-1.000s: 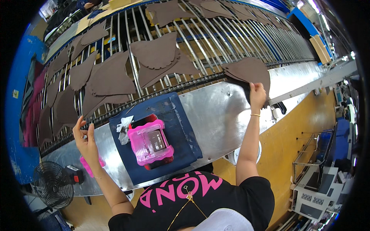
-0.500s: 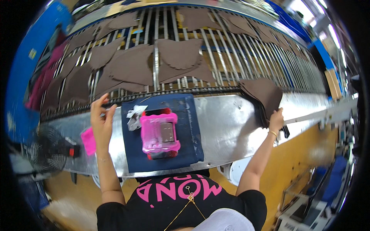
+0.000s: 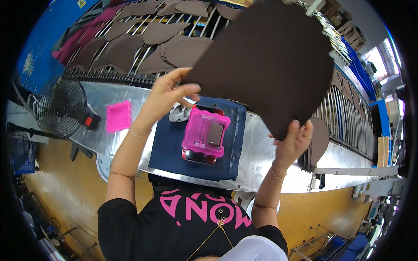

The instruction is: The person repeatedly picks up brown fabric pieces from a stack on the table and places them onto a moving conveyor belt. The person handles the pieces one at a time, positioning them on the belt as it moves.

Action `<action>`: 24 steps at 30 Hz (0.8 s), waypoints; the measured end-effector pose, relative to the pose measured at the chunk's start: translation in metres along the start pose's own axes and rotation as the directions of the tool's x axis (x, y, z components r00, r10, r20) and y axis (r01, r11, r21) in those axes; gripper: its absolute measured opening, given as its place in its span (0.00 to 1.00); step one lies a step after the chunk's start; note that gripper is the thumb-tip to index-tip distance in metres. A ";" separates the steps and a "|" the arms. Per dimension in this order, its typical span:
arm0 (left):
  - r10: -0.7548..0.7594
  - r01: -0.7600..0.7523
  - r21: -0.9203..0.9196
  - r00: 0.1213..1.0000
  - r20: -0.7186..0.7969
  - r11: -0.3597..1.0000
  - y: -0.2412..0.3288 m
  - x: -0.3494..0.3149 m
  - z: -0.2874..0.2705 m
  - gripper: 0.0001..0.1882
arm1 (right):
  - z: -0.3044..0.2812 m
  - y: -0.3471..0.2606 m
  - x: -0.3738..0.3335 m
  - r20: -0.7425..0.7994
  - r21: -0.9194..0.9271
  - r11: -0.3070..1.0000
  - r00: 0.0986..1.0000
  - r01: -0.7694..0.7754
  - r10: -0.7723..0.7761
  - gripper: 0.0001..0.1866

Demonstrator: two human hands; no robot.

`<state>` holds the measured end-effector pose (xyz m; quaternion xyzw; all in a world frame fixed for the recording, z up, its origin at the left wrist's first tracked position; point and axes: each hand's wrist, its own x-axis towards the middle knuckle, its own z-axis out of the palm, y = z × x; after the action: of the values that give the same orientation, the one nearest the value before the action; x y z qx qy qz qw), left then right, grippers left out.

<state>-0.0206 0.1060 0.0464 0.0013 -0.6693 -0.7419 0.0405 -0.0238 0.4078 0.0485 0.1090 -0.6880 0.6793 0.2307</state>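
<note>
Here's the brown panel (image 3: 270, 61), held up, hiding much of the rack (image 3: 350, 124), far and right of the pink tray (image 3: 198, 128)! Right hand (image 3: 294, 145) pinches its near corner; left hand (image 3: 167, 93) spreads at its left tip, grip impossible to tell.

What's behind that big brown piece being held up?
Around the big brown piece, a rack of metal bars and smaller brown pieces show; whatever lies directly behind it is hidden.

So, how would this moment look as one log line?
right hand: holding brown piece by lower corner | left hand: at its left corner, grip unclear | pink frame: on navy mat
</note>
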 end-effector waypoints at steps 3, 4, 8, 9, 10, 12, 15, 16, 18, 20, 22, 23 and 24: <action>0.119 -0.114 0.067 0.990 -0.070 0.991 0.015 -0.017 -0.037 0.10 | 0.024 0.008 -0.010 0.217 -0.077 0.997 0.976 -0.011 0.028 0.08; 0.150 -0.132 0.131 0.980 -0.131 0.982 0.022 -0.024 -0.050 0.10 | 0.035 0.010 -0.013 0.317 -0.116 0.993 0.948 0.034 0.004 0.07; 0.304 -0.202 0.348 0.913 -0.270 0.915 0.040 -0.058 -0.090 0.08 | 0.064 0.014 -0.023 0.596 -0.214 0.937 0.797 0.275 -0.098 0.09; 0.317 -0.187 0.401 0.904 -0.287 0.897 0.043 -0.063 -0.095 0.08 | 0.068 0.013 -0.024 0.606 -0.211 0.924 0.785 0.319 -0.133 0.11; 0.372 -0.224 0.482 0.898 -0.236 0.847 0.047 -0.068 -0.095 0.07 | 0.071 0.011 -0.024 0.614 -0.209 0.909 0.772 0.362 -0.166 0.12; 0.421 -0.285 0.528 0.894 -0.154 0.800 0.048 -0.077 -0.094 0.07 | 0.073 0.011 -0.019 0.653 -0.130 0.868 0.700 0.479 -0.288 0.16; 0.367 -0.287 0.548 0.930 -0.038 0.786 0.042 -0.077 -0.099 0.07 | 0.056 0.026 -0.019 0.672 -0.221 0.755 0.657 0.617 -0.341 0.16; 0.402 -0.306 0.553 0.914 -0.057 0.775 0.040 -0.081 -0.086 0.07 | 0.048 0.027 -0.018 0.673 -0.229 0.758 0.662 0.610 -0.329 0.16; 0.254 -0.211 0.596 0.967 0.012 0.774 0.026 -0.073 -0.077 0.05 | 0.027 0.027 -0.020 0.694 -0.270 0.769 0.671 0.580 -0.262 0.16; 0.018 -0.003 0.594 1.000 -0.018 0.805 0.018 -0.065 -0.057 0.07 | 0.002 0.031 -0.025 0.700 -0.336 0.763 0.689 0.553 -0.190 0.14; 0.123 -0.204 0.646 0.978 0.169 0.735 -0.007 -0.048 -0.049 0.05 | -0.026 0.040 -0.036 0.686 -0.414 0.747 0.718 0.520 -0.119 0.12; 0.127 -0.273 0.699 0.959 0.255 0.661 -0.010 -0.040 -0.039 0.05 | -0.038 0.040 -0.043 0.651 -0.473 0.760 0.758 0.446 -0.040 0.12; 0.150 -0.329 0.690 0.940 0.308 0.645 -0.012 -0.034 -0.028 0.05 | -0.050 0.038 -0.051 0.609 -0.527 0.766 0.792 0.369 0.038 0.13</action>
<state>0.0143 0.0819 0.0301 -0.1546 -0.9037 -0.3948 0.0599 0.0115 0.4506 -0.0104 0.2947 -0.8953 0.3212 0.0915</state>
